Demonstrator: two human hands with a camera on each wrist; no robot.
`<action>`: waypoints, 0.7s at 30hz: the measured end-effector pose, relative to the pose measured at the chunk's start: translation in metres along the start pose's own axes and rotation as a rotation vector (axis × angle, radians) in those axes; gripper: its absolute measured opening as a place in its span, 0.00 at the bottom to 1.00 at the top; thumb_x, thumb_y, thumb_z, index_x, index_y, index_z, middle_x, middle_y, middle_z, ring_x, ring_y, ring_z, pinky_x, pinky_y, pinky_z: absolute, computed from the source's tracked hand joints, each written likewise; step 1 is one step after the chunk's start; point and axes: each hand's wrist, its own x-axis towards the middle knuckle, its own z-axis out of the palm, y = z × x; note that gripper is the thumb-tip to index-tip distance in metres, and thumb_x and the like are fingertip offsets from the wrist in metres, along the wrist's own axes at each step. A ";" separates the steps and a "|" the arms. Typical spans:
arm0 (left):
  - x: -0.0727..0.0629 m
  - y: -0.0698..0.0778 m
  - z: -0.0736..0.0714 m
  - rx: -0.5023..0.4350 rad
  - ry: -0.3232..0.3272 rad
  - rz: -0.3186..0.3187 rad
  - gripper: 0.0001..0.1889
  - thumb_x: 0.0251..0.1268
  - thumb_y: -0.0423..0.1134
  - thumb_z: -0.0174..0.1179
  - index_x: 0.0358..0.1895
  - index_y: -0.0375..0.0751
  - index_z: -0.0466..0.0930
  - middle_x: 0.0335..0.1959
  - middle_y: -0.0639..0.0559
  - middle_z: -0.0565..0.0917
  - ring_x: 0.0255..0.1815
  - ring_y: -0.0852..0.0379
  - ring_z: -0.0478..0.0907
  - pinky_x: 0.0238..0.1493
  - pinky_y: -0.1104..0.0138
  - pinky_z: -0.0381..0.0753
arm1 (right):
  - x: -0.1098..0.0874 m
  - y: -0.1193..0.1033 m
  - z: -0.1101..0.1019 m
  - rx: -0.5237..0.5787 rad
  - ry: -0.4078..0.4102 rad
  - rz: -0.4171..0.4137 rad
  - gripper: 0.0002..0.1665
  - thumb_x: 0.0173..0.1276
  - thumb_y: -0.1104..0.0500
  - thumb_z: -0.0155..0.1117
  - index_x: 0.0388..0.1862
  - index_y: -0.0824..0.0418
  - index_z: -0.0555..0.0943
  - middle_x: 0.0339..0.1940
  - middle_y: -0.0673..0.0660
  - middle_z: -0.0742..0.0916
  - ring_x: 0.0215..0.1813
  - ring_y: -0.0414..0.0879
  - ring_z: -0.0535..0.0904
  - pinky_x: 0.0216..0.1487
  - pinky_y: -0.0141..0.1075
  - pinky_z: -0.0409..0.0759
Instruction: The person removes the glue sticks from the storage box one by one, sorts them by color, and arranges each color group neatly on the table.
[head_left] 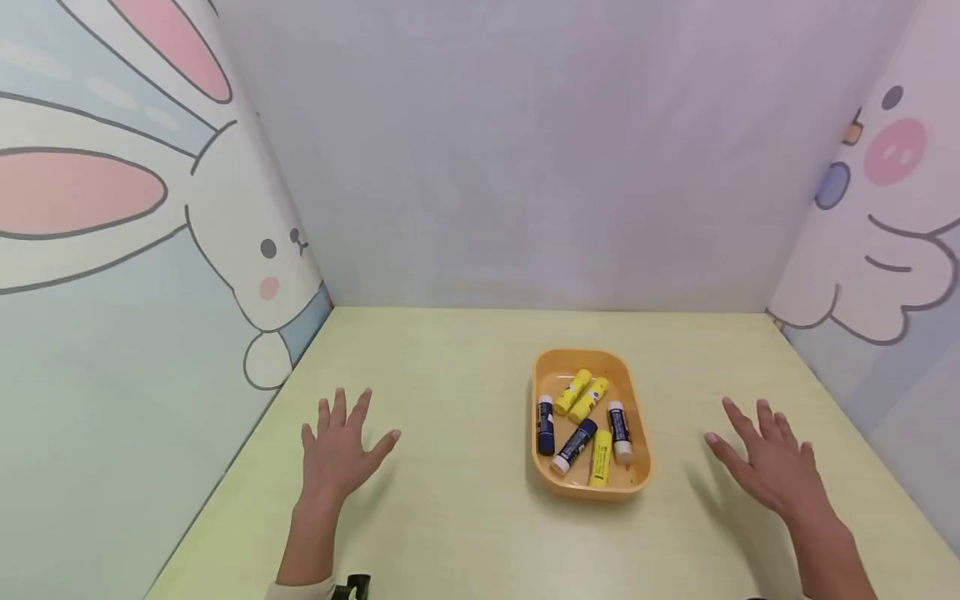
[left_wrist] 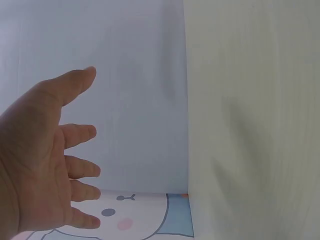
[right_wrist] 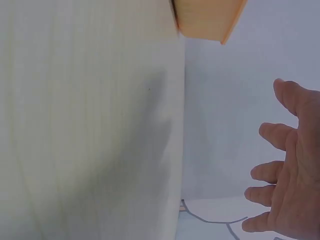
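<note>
Nearest the camera, a bare left hand (head_left: pixel 335 458) and a bare right hand (head_left: pixel 780 468) hover above a pale yellow, faintly grained table (head_left: pixel 442 375), fingers spread wide, holding nothing. Between them, closer to the right hand, sits a rounded rectangular orange tray (head_left: pixel 588 493) holding three yellow cylindrical tubes (head_left: pixel 601 458) and three dark-blue, white-ended tubes (head_left: pixel 546 429).

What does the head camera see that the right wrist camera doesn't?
Only the head view shows the left grip, the six tubes in the tray, and the rabbit on the wall. Only the right wrist view shows the palm side of the right grip. Both show the right grip, the table, the wall and the tray, though the wrist view catches just part of the tray.
</note>
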 end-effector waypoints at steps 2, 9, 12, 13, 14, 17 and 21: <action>0.001 0.001 0.000 0.003 -0.007 -0.009 0.42 0.58 0.64 0.55 0.69 0.41 0.59 0.69 0.28 0.51 0.68 0.29 0.43 0.56 0.32 0.44 | -0.001 -0.001 0.001 0.016 0.010 -0.006 0.41 0.72 0.42 0.47 0.75 0.59 0.48 0.66 0.82 0.50 0.66 0.77 0.39 0.48 0.76 0.41; 0.003 0.007 0.005 -0.052 0.048 0.016 0.37 0.57 0.57 0.60 0.65 0.37 0.65 0.66 0.27 0.57 0.66 0.29 0.52 0.55 0.35 0.56 | -0.001 -0.005 0.000 0.126 -0.003 -0.003 0.42 0.70 0.45 0.51 0.74 0.62 0.49 0.68 0.80 0.50 0.63 0.80 0.46 0.46 0.74 0.50; 0.002 0.011 0.008 -0.074 0.086 0.037 0.36 0.55 0.54 0.63 0.63 0.36 0.68 0.65 0.27 0.61 0.64 0.30 0.57 0.51 0.37 0.63 | 0.000 -0.007 0.000 0.176 -0.035 -0.001 0.43 0.71 0.45 0.52 0.74 0.62 0.47 0.67 0.81 0.49 0.61 0.82 0.48 0.46 0.73 0.52; 0.002 0.012 0.009 -0.081 0.095 0.038 0.35 0.54 0.54 0.63 0.62 0.36 0.69 0.64 0.28 0.62 0.64 0.30 0.58 0.51 0.37 0.64 | 0.001 -0.008 0.001 0.191 -0.037 -0.004 0.43 0.70 0.46 0.52 0.74 0.63 0.48 0.67 0.81 0.50 0.61 0.83 0.49 0.46 0.73 0.53; 0.001 0.013 0.009 -0.088 0.103 0.040 0.35 0.54 0.53 0.64 0.62 0.36 0.69 0.64 0.28 0.62 0.63 0.31 0.59 0.50 0.38 0.65 | 0.001 -0.009 0.001 0.206 -0.039 -0.007 0.43 0.70 0.46 0.53 0.74 0.63 0.48 0.67 0.82 0.51 0.60 0.82 0.50 0.47 0.73 0.53; 0.001 0.016 0.010 -0.106 0.111 0.024 0.34 0.54 0.53 0.64 0.62 0.37 0.70 0.63 0.30 0.64 0.61 0.33 0.63 0.47 0.39 0.67 | 0.003 -0.012 0.003 0.235 -0.033 -0.016 0.43 0.70 0.47 0.53 0.74 0.63 0.48 0.66 0.82 0.52 0.61 0.82 0.49 0.48 0.72 0.52; 0.000 0.018 0.012 -0.122 0.111 0.006 0.34 0.54 0.53 0.64 0.61 0.38 0.71 0.62 0.31 0.66 0.58 0.33 0.66 0.46 0.39 0.68 | 0.004 -0.015 0.006 0.262 -0.018 -0.028 0.43 0.70 0.48 0.54 0.74 0.64 0.48 0.66 0.82 0.54 0.63 0.80 0.49 0.50 0.72 0.51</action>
